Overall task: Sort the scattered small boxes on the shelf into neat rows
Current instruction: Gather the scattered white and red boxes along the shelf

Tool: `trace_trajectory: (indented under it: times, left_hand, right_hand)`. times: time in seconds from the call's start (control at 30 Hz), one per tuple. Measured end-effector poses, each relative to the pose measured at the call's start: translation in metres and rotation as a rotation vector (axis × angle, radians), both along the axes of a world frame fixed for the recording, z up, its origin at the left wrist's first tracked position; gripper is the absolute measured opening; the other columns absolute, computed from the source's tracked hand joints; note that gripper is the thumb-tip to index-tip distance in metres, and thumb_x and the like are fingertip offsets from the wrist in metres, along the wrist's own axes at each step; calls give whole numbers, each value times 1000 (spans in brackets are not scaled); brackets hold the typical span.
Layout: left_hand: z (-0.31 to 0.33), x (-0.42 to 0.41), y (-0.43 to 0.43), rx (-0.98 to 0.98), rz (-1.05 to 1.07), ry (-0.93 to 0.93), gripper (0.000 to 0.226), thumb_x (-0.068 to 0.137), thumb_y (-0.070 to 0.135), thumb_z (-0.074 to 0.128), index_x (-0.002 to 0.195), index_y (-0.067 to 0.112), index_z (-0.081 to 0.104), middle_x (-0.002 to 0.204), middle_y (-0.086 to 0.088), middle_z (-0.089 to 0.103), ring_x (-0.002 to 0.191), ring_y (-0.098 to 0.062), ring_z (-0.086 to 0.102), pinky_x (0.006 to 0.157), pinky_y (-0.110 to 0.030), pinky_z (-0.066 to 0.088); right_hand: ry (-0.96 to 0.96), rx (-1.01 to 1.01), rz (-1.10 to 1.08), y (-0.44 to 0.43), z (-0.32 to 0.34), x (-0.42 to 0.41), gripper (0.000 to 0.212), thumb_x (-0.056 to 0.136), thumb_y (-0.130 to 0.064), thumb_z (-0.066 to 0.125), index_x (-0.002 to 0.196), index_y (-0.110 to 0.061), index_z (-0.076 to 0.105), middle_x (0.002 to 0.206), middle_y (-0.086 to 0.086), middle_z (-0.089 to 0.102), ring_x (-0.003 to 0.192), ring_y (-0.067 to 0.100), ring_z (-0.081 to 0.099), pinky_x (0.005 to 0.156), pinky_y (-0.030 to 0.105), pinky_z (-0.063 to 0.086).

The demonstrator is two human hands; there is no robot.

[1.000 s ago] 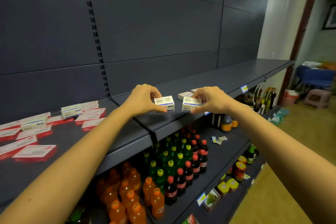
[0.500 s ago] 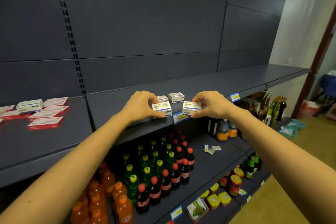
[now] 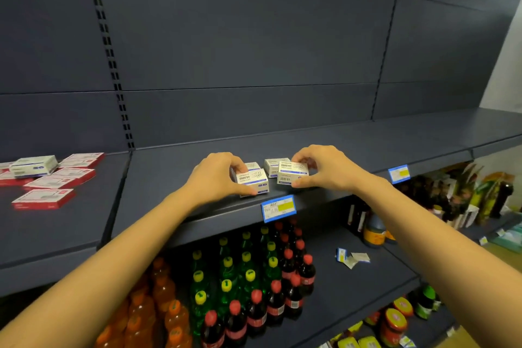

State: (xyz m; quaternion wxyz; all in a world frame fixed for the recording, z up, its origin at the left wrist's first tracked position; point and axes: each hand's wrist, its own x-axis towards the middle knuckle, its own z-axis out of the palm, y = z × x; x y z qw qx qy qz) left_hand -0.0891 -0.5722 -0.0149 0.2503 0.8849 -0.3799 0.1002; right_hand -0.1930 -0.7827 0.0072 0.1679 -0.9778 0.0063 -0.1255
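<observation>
On the dark shelf [image 3: 353,147], the left hand [image 3: 217,175] pinched the front-left box [image 3: 252,180] with thumb and fingers. The right hand [image 3: 324,169] likewise pinched the front-right box [image 3: 292,175].

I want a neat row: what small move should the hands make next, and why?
Probably bring the left box and right box together, fronts level. The left hand and right hand pinch them near the shelf edge with a gap between; two back boxes sit behind.
</observation>
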Motion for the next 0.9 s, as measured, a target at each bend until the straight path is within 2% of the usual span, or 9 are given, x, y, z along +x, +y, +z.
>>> trace_trajectory:
  times: [0.17, 0.33, 0.43, 0.53, 0.67, 0.77, 0.9]
  left_hand:
    - [-6, -1, -12, -9, 49, -29, 46, 67, 48, 75, 103, 22, 63, 109, 5, 62, 90, -9, 51, 79, -30, 47]
    - [-6, -9, -14, 33, 119, -139, 41, 74, 55, 64, 99, 24, 61, 104, 8, 61, 86, -7, 47, 75, -25, 42]
    - [0, -12, -10, 26, 172, -231, 36, 86, 51, 48, 100, 21, 62, 103, 6, 63, 86, -7, 47, 76, -24, 40]
    - [7, -15, -3, 66, 257, -289, 33, 93, 43, 42, 104, 18, 63, 105, 2, 64, 92, -12, 51, 79, -27, 39]
    - [14, -17, 9, 191, 411, -337, 34, 96, 36, 37, 110, 16, 61, 111, -2, 64, 103, -21, 53, 87, -32, 38]
    - [17, -22, 25, 241, 541, -332, 36, 97, 36, 35, 114, 15, 59, 117, -3, 63, 108, -23, 53, 89, -33, 39]
    - [15, -39, 56, 259, 693, -273, 40, 97, 38, 35, 118, 14, 58, 122, -6, 60, 111, -24, 54, 92, -38, 43]
  right_hand:
    - [-16, -17, 82, -14, -7, 22, 49, 75, -36, 73, 118, -24, 52, 119, -2, 60, 99, 12, 57, 77, 22, 47]
    - [-43, 17, 148, -22, -18, 30, 43, 74, -36, 74, 111, -26, 53, 116, -6, 61, 100, 11, 58, 83, 29, 52]
    - [-85, -93, 165, -24, -24, 33, 39, 76, -40, 70, 110, -29, 53, 117, -10, 55, 106, 9, 51, 80, 28, 46]
    - [-179, -180, 210, -22, -15, 38, 39, 80, -46, 62, 115, -32, 54, 121, -12, 51, 109, 11, 44, 76, 26, 37]
    - [-260, -157, 331, -6, 9, 54, 32, 90, -37, 52, 121, -29, 53, 126, -10, 53, 117, 12, 46, 87, 29, 40]
    - [-241, -179, 422, 17, 15, 69, 35, 93, -33, 48, 127, -26, 50, 132, -7, 53, 123, 15, 45, 96, 35, 41]
    - [-198, -200, 539, 53, 11, 85, 38, 94, -33, 46, 131, -26, 46, 138, -5, 48, 128, 17, 42, 99, 38, 40]
